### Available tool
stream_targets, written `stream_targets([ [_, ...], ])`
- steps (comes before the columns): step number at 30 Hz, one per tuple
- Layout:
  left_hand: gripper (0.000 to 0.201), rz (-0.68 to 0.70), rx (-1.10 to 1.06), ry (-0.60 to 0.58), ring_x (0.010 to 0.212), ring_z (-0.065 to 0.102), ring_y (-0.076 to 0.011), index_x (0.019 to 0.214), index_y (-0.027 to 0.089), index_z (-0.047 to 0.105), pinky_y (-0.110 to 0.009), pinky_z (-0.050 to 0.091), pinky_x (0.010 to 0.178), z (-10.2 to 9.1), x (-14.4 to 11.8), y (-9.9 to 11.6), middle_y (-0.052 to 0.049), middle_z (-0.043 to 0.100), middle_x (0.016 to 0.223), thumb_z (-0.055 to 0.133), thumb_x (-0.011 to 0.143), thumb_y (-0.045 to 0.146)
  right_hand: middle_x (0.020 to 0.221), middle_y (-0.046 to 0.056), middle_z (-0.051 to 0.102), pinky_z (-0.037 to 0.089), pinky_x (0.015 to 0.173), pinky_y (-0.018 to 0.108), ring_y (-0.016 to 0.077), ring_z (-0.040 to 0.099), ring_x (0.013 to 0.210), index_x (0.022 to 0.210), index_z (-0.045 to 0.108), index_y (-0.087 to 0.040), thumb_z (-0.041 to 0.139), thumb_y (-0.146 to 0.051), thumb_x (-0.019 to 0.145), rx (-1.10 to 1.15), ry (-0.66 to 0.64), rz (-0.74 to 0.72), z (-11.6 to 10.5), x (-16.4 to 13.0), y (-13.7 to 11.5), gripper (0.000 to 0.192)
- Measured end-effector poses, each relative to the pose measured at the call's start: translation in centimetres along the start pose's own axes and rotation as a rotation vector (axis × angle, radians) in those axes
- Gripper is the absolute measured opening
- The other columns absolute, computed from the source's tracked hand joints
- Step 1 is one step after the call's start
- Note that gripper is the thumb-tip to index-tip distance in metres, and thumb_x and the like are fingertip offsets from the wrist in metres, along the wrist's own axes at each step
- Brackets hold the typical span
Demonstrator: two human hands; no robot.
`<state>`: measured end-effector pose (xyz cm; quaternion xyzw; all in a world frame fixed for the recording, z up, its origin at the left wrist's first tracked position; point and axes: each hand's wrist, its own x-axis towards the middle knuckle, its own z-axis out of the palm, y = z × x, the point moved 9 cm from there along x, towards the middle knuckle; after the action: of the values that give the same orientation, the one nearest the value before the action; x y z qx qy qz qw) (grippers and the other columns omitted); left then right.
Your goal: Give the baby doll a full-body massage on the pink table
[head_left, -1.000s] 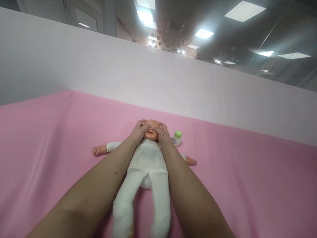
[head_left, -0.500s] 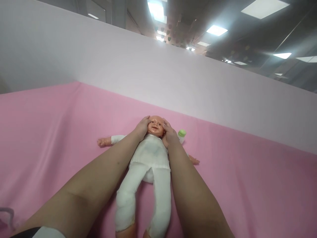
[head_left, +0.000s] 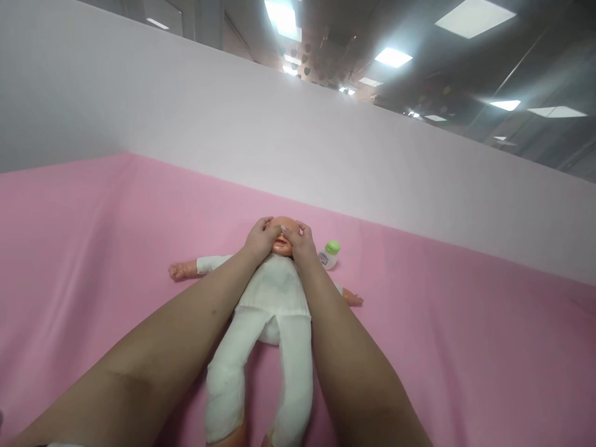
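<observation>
Pink sheet under a white partition — baby doll lies face-up at centre.
Left hand and right hand rest flat on the doll's face, fingers spread, gripping nothing — likely rubbing it; green-capped lotion bottle lies just beside the head, within reach.

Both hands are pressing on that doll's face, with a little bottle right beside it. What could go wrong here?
The right hand works close to the small green-capped bottle, so a wider stroke might knock it over or roll it away. With the left hand also on the doll, which lies loose on the pink sheet, firm pressure could slide it or bunch the cloth.
</observation>
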<state>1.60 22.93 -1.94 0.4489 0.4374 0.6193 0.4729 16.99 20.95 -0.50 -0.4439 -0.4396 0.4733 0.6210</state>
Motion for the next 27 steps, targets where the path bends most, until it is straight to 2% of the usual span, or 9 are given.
stream_targets([
  [3, 0.051, -0.008, -0.012, 0.005, 0.111, 0.065, -0.0292, 0.12, 0.02, 0.065, -0.04, 0.049, 0.099, -0.1, 0.1, -0.3, -0.01, 0.071, 0.117, 0.073, 0.074, 0.039, 0.106, 0.003, 0.068, 0.059, 0.083, 0.035, 0.0208, 0.07, 0.087, 0.121, 0.055, -0.027, 0.083, -0.046, 0.067, -0.04, 0.029, -0.021, 0.1, -0.1, -0.2, 0.064],
  [7, 0.048, -0.03, -0.068, 0.009, 0.113, 0.064, -0.0278, 0.122, 0.02, 0.064, -0.039, 0.05, 0.1, 0.0, 0.0, -0.3, -0.009, 0.07, 0.119, 0.068, 0.078, 0.037, 0.111, 0.005, 0.068, 0.057, 0.09, 0.037, 0.0215, 0.069, 0.097, 0.12, 0.058, -0.024, 0.076, -0.048, 0.075, 0.035, 0.025, -0.044, 0.2, 0.0, -0.3, 0.054],
  [14, 0.052, -0.07, -0.148, -0.028, 0.109, 0.067, -0.026, 0.13, 0.019, 0.058, -0.039, 0.054, 0.095, 0.5, -1.1, 0.7, -0.01, 0.069, 0.121, 0.06, 0.08, 0.031, 0.116, 0.004, 0.07, 0.053, 0.101, 0.043, 0.0231, 0.066, 0.11, 0.123, 0.059, -0.025, 0.078, -0.041, 0.072, 0.237, -0.06, 0.05, 0.4, 0.6, 0.9, 0.057],
  [20, 0.051, -0.121, -0.248, -0.028, 0.103, 0.068, -0.0262, 0.131, 0.023, 0.058, -0.04, 0.057, 0.089, 0.4, -1.5, 0.4, -0.008, 0.07, 0.117, 0.058, 0.082, 0.037, 0.132, 0.002, 0.066, 0.048, 0.108, 0.044, 0.0236, 0.061, 0.122, 0.123, 0.063, -0.029, 0.076, -0.034, 0.071, 0.339, -0.141, 0.099, 0.2, 0.0, 0.8, 0.054],
  [24, 0.059, -0.056, -0.235, -0.056, 0.103, 0.067, -0.0266, 0.129, 0.021, 0.057, -0.04, 0.055, 0.089, 0.1, -1.0, 0.1, -0.01, 0.067, 0.119, 0.07, 0.075, 0.04, 0.131, 0.002, 0.065, 0.047, 0.11, 0.044, 0.0244, 0.061, 0.123, 0.127, 0.06, -0.031, 0.081, -0.033, 0.066, 0.319, -0.234, 0.112, 0.9, -0.6, 0.2, 0.065],
  [27, 0.068, 0.034, -0.142, -0.045, 0.107, 0.065, -0.0266, 0.128, 0.021, 0.057, -0.04, 0.053, 0.093, -0.3, -0.7, 0.5, -0.01, 0.064, 0.123, 0.08, 0.066, 0.037, 0.125, 0.004, 0.065, 0.052, 0.104, 0.044, 0.0259, 0.064, 0.115, 0.131, 0.054, -0.031, 0.088, -0.032, 0.059, 0.239, -0.211, 0.097, 1.1, -0.7, -0.1, 0.079],
])
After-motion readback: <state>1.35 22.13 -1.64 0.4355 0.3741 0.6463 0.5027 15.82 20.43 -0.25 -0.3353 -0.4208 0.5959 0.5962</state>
